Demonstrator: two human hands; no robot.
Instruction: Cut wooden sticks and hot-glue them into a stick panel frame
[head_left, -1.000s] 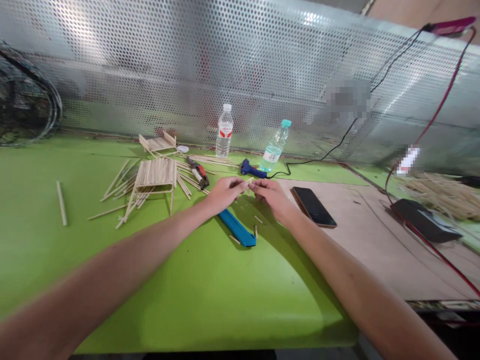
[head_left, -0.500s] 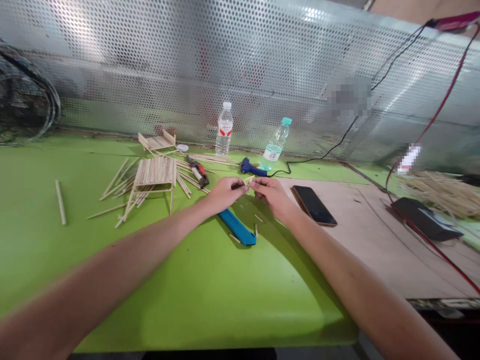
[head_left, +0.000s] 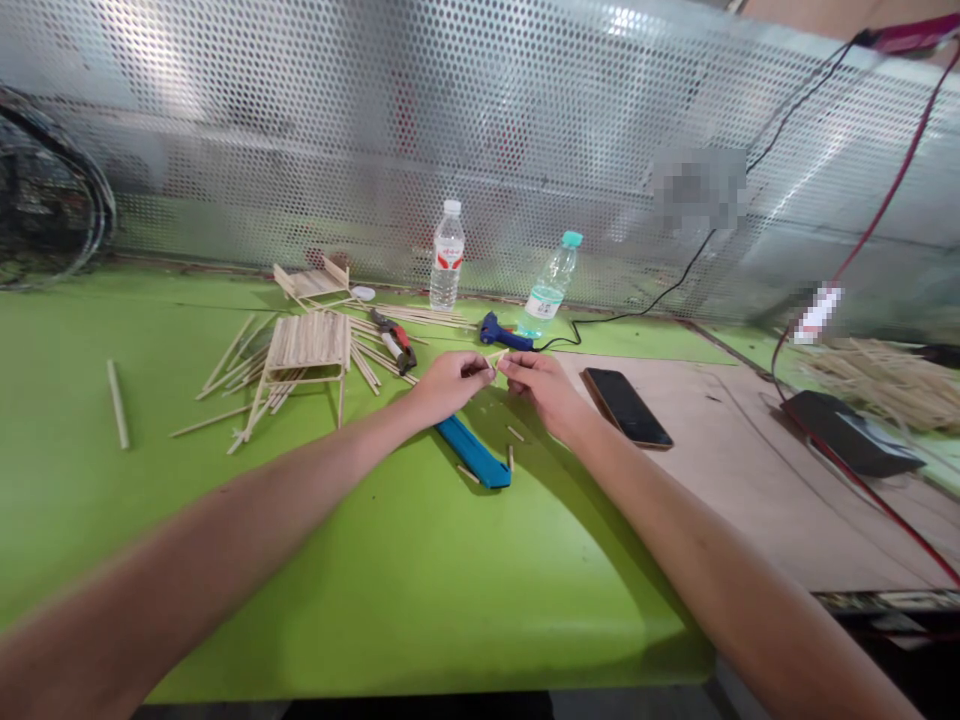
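My left hand (head_left: pixel 448 384) and my right hand (head_left: pixel 543 387) meet above the green table (head_left: pixel 420 580), fingertips almost touching. Both pinch a short bamboo stick piece (head_left: pixel 496 357) between them. A blue utility knife (head_left: pixel 475 452) lies on the table just under my left wrist. A few short stick offcuts (head_left: pixel 514 434) lie beside it. To the left stands a small structure of bamboo sticks (head_left: pixel 307 350) with loose sticks (head_left: pixel 232 370) around it.
Behind the hands lie red-handled pliers (head_left: pixel 396 342) and a blue glue gun (head_left: pixel 504 335), with two water bottles (head_left: pixel 448 255) against the perforated metal wall. A phone (head_left: pixel 627 407) lies on the brown board at right. A black box (head_left: pixel 851 432), red cables and a stick pile (head_left: pixel 885 380) sit far right.
My hands have stayed together on the small stick piece, shifting only slightly. Nothing else on the table has moved.
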